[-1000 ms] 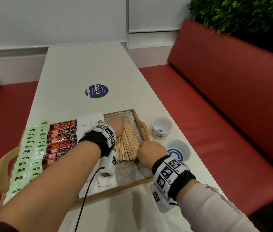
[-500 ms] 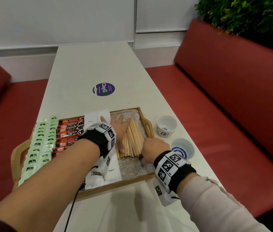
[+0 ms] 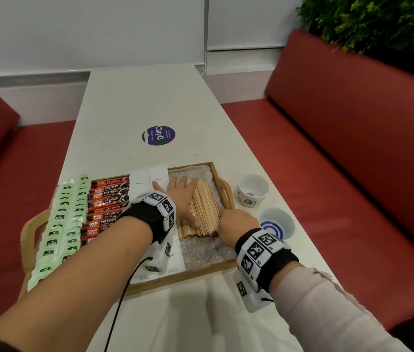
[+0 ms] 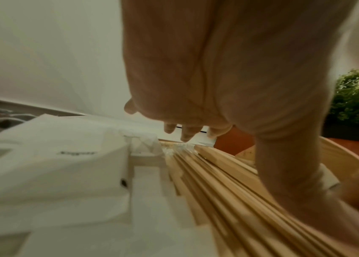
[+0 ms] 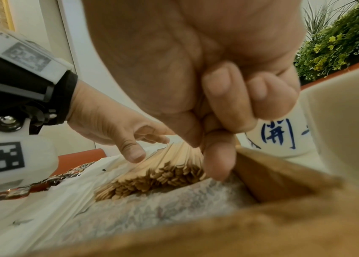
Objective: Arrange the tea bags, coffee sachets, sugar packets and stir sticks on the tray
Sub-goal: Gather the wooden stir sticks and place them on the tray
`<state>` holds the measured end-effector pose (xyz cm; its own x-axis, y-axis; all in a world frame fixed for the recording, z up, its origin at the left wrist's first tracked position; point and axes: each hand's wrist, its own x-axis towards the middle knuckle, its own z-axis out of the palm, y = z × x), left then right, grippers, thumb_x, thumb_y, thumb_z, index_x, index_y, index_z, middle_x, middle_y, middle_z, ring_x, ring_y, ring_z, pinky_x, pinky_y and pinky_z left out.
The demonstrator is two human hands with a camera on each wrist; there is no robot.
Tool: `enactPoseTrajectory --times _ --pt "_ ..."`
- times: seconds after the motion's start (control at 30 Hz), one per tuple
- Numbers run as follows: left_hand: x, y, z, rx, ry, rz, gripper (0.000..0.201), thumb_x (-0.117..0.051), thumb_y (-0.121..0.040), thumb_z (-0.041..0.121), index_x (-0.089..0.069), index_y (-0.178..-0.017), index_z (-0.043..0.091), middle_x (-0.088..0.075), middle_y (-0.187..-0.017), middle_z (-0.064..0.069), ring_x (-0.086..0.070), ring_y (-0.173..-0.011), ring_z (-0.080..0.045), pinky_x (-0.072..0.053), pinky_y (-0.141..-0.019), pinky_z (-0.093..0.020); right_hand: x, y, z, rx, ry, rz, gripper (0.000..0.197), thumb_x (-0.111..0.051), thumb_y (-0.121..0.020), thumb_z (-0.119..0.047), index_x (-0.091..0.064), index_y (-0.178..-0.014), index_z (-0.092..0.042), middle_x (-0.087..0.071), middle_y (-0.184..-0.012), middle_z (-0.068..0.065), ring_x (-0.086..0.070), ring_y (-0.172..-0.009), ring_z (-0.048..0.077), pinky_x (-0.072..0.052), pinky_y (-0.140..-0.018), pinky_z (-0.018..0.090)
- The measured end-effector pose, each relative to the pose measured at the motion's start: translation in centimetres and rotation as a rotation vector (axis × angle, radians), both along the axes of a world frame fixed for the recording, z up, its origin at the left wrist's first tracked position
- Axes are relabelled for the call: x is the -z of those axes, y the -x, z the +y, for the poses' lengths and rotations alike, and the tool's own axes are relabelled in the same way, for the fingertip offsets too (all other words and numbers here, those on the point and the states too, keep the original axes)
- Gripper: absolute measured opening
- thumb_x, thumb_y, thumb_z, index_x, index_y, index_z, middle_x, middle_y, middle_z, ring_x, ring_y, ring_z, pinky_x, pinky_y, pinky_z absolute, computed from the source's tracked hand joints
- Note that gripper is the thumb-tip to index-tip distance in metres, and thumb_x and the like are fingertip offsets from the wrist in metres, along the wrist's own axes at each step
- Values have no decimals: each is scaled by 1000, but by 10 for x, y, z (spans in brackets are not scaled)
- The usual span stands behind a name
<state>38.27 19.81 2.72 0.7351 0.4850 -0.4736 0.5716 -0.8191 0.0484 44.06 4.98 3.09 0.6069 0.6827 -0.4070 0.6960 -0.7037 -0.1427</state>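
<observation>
Left grip is laid flat, fingers spread, on the stir sticks in the tray; right grip, fingers curled, is pressed against their near right side.

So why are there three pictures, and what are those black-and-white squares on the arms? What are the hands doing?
There is no robot here, only a person with small cameras strapped on. The squared bands are the wrist cameras' holders. The big picture comes from a camera on the head, looking down. The other two look along each hand from the wrist.

On the white table sits a wooden tray. It holds green tea bags, orange coffee sachets, white sugar packets and a pile of wooden stir sticks. Two little cups stand beside the tray.

The left hand lies flat with its fingers spread on the sticks. The right hand is curled at the near right edge of the pile, seemingly squaring it up.
</observation>
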Motion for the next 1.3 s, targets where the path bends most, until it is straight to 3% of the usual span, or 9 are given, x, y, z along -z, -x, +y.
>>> enactPoseTrajectory --times 0.23,0.47,0.6,0.83,0.93,1.03,1.13,1.2,1.3 --pt "-4 5 0 -55 0 -128 101 -52 -82 66 6 -152 23 2 -161 -1 5 -147 -25 0 -106 -71 -5 -1 -6 -9 -65 -33 25 -45 -90 -11 -54 -114 -11 -60 -111 11 -59 -100 29 -42 -71 32" --pt "-22 21 2 -171 2 -360 58 -44 -97 41 -22 -150 28 -27 -155 1 -14 -145 -22 -4 -110 -63 -20 -2 -12 60 -251 -68 29 -40 -91 -9 -57 -114 -15 -64 -107 11 -60 -97 29 -42 -70 31" --pt "-41 57 9 -255 -22 -538 39 -41 -99 27 -44 -138 29 -44 -145 1 -37 -135 -23 -22 -112 -50 -35 -3 -16 133 -397 -60 26 -43 -93 -16 -57 -115 -18 -65 -101 9 -60 -88 25 -45 -69 29" --pt "-67 151 23 -467 -41 -691 34 -44 -95 12 -57 -126 19 -59 -129 -9 -57 -112 -29 -45 -95 -36 -51 1 -12 199 -507 -7 30 -50 -91 -22 -54 -120 -14 -62 -109 10 -60 -98 26 -45 -76 30" --pt "-68 182 24 -522 -42 -688 32 -45 -96 13 -57 -125 16 -59 -127 -10 -59 -107 -28 -46 -90 -32 -50 3 -6 210 -461 -9 35 -51 -91 -21 -50 -126 -14 -55 -122 14 -57 -105 29 -41 -78 30" --pt "-64 198 30 -575 -69 -658 33 -48 -95 14 -56 -127 18 -53 -135 -11 -57 -108 -29 -49 -89 -36 -47 5 3 215 -420 4 44 -50 -93 -21 -43 -135 -13 -40 -135 17 -51 -116 35 -45 -94 41" --pt "-56 207 41 -601 -161 -490 45 -47 -92 8 -49 -135 21 -45 -143 -9 -46 -126 -30 -40 -103 -39 -42 3 12 217 -363 -25 48 -45 -95 -19 -35 -142 -13 -32 -141 20 -46 -121 40 -41 -101 46" --pt "-50 212 45 -627 -217 -349 54 -43 -91 3 -40 -142 20 -36 -148 -10 -34 -135 -29 -29 -109 -36 -38 2 18 227 -311 -62 47 -41 -96 -16 -33 -142 -11 -34 -141 22 -45 -122 40 -41 -100 46" --pt "-41 219 49 -729 -216 -205 49 -38 -93 2 -36 -141 14 -33 -144 -15 -33 -131 -36 -32 -105 -40 -28 -1 22 232 -246 -92 45 -37 -97 -15 -31 -142 -9 -45 -135 24 -49 -120 39 -42 -95 43"
